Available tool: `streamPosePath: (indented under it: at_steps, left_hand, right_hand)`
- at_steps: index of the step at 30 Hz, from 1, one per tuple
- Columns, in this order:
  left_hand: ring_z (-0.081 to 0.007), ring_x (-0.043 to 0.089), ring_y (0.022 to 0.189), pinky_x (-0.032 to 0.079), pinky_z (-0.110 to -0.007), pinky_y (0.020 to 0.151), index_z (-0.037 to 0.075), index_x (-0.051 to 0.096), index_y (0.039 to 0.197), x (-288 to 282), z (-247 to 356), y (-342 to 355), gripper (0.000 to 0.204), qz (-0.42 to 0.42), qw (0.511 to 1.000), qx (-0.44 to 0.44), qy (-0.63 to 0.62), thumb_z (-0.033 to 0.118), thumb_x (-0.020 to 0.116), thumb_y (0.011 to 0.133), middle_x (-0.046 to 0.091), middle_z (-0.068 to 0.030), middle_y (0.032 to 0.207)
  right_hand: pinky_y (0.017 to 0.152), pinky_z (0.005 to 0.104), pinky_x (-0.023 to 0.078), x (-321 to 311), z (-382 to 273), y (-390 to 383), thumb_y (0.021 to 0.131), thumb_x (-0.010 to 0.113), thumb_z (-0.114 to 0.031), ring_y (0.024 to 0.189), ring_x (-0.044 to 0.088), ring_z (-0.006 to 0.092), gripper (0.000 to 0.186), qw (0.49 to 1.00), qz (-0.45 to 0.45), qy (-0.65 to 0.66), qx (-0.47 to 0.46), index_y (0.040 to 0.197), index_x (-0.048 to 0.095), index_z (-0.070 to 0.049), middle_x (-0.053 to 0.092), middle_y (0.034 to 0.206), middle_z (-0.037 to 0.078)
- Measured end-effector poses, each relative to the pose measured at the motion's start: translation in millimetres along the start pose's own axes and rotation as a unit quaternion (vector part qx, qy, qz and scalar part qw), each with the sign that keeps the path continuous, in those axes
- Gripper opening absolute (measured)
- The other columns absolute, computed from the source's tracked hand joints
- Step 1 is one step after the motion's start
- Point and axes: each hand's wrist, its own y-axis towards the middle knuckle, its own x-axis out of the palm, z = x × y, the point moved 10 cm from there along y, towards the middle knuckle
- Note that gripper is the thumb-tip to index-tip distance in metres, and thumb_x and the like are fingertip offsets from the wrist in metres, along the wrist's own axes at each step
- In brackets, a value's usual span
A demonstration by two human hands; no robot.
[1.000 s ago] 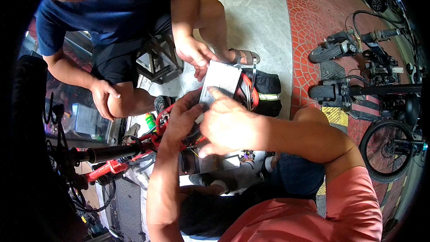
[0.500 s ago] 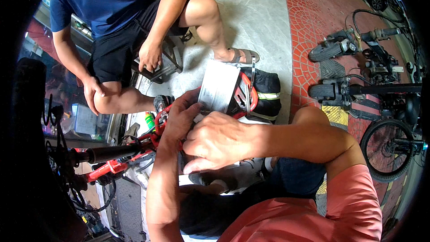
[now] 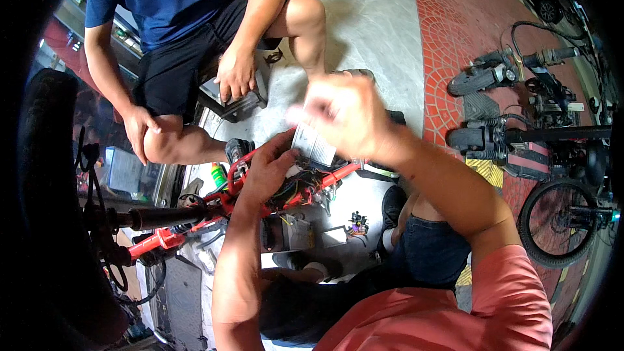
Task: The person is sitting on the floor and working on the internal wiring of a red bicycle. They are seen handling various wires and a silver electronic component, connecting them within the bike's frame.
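My left hand (image 3: 270, 168) grips a silver, ribbed metal box (image 3: 314, 147) at its near left side, thumb on the face. The box stands tilted above the red tubular frame (image 3: 344, 171) of a small vehicle. A tangle of thin wires (image 3: 296, 188) lies in the frame just below the box. My right hand (image 3: 348, 117) is raised over the box's upper right part and hides it. Its fingers are curled but smeared by motion, so whether they hold anything cannot be made out.
Opposite me a person in a blue shirt (image 3: 172, 0) sits on a low stool, hands on the knees. A green bottle (image 3: 218, 175) stands left of the frame. Small parts (image 3: 356, 223) lie on the floor below. Parked scooters (image 3: 478, 136) line the right side.
My right hand has lifted up and away from the frame to over the box, uncovering the wires and floor parts. My left hand keeps its hold on the box.
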Motion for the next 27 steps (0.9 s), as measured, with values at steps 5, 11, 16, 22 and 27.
streamPosePath:
  at_steps: [5, 11, 16, 22, 27]
  left_hand:
    - [-0.0138, 0.063, 0.112, 0.05, -0.029, 0.099, -0.001, 0.051, 0.154, 0, 5, -4, 0.053, -0.008, 1.0, 0.003, 0.029, 0.005, 0.062, 0.103, 0.071, -0.0074, 0.125]
    - [-0.0141, 0.064, 0.11, 0.05, -0.029, 0.099, -0.002, 0.051, 0.155, 3, 10, -6, 0.056, -0.017, 1.0, -0.013, -0.007, 0.005, 0.063, 0.1, 0.071, -0.0078, 0.125]
    - [-0.0141, 0.064, 0.109, 0.05, -0.029, 0.097, -0.003, 0.053, 0.153, 0, 8, -6, 0.054, -0.009, 1.0, -0.015, -0.01, 0.006, 0.062, 0.1, 0.071, -0.0078, 0.125]
    - [-0.014, 0.066, 0.107, 0.052, -0.029, 0.096, -0.004, 0.053, 0.152, 4, 11, -5, 0.054, -0.014, 0.999, -0.027, -0.031, 0.005, 0.061, 0.1, 0.071, -0.0091, 0.124]
    - [-0.013, 0.066, 0.104, 0.052, -0.028, 0.095, -0.003, 0.056, 0.15, 3, 9, -6, 0.052, 0.001, 0.998, -0.042, -0.051, 0.002, 0.062, 0.099, 0.072, -0.0084, 0.121]
  right_hand:
    - [0.07, 0.0369, 0.057, -35, 93, 1, 0.098, 0.074, -0.04, 0.073, 0.072, 0.0233, 0.039, 0.977, 0.004, -0.048, 0.21, 0.096, 0.076, -0.001, 0.074, 0.081, 0.012]
    - [0.072, 0.0309, 0.055, -19, 159, -18, 0.104, 0.07, -0.033, 0.078, 0.067, 0.0121, 0.036, 0.953, -0.09, -0.005, 0.288, 0.103, 0.076, 0.003, 0.072, 0.081, 0.007]
    - [0.078, 0.0345, 0.055, -10, 146, -16, 0.102, 0.07, -0.039, 0.083, 0.07, 0.0163, 0.041, 0.952, -0.114, 0.019, 0.284, 0.103, 0.078, 0.001, 0.076, 0.086, 0.01]
    - [0.076, 0.0335, 0.054, -5, 147, -18, 0.102, 0.07, -0.038, 0.082, 0.067, 0.0133, 0.039, 0.948, -0.129, -0.016, 0.29, 0.106, 0.078, 0.001, 0.075, 0.085, 0.007]
    - [0.076, 0.0344, 0.055, -5, 145, -19, 0.101, 0.072, -0.039, 0.081, 0.069, 0.015, 0.041, 0.946, -0.128, -0.007, 0.297, 0.108, 0.079, 0.0, 0.076, 0.087, 0.009]
